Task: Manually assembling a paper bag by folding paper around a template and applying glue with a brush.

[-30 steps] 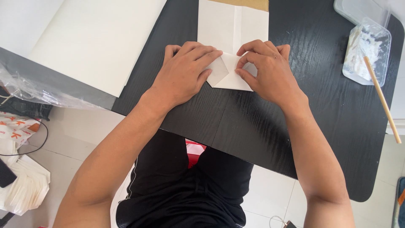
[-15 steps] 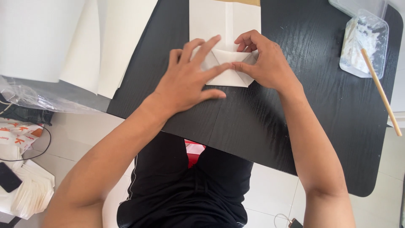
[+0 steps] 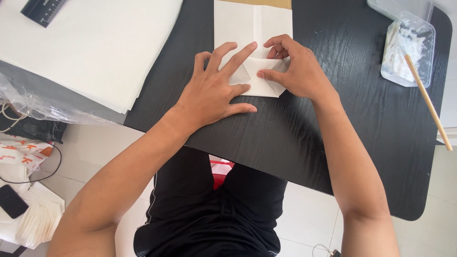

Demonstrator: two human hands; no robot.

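Observation:
A white folded paper piece [image 3: 252, 28] lies upright on the black table [image 3: 333, 119], its lower end folded into flaps. My left hand [image 3: 214, 93] lies flat on the lower left of the paper, fingers spread, pressing it down. My right hand [image 3: 297, 69] rests on the lower right part, thumb and forefinger pinching a folded flap near the middle.
A stack of white paper sheets [image 3: 90, 47] lies at the left with a black ruler [image 3: 43, 8] on it. A clear plastic tub of white paste [image 3: 407, 47] with a wooden stick [image 3: 428, 102] stands at the right. Bags and a phone [image 3: 12, 200] lie on the floor.
My left hand has spread its fingers and slid down the paper's lower left. My right hand has shifted to pinch the flap near the middle. The view moved slightly.

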